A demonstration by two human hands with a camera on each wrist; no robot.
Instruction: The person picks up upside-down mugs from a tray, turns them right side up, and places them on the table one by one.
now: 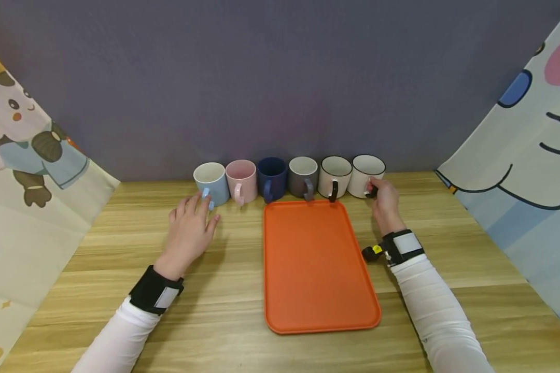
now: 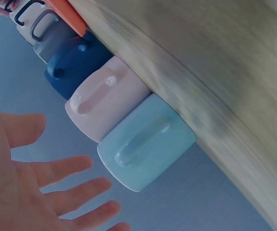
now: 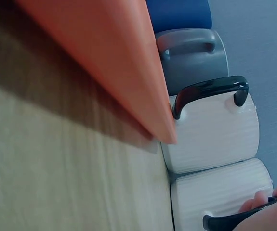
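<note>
Six mugs stand side by side in a row at the back of the table. On the far right is a white mug [image 1: 366, 166] with a dark rim; my right hand [image 1: 385, 203] grips its black handle [image 3: 225, 221]. The left hand [image 1: 189, 228], fingers spread, hovers by the light blue mug [image 2: 148, 144] at the row's left end; in the left wrist view it stands apart from the mug. Between them are a pink mug [image 1: 242, 182], a navy mug [image 1: 272, 178], a grey mug [image 1: 303, 176] and another white mug [image 1: 335, 178] with a black handle.
An orange tray [image 1: 319, 269] lies in front of the mugs, its far edge close to the grey mug and its white neighbour. A dark grey wall [image 1: 280, 77] rises behind the row. Printed cloths [image 1: 42, 145] hang at both sides of the wooden table [image 1: 233, 311].
</note>
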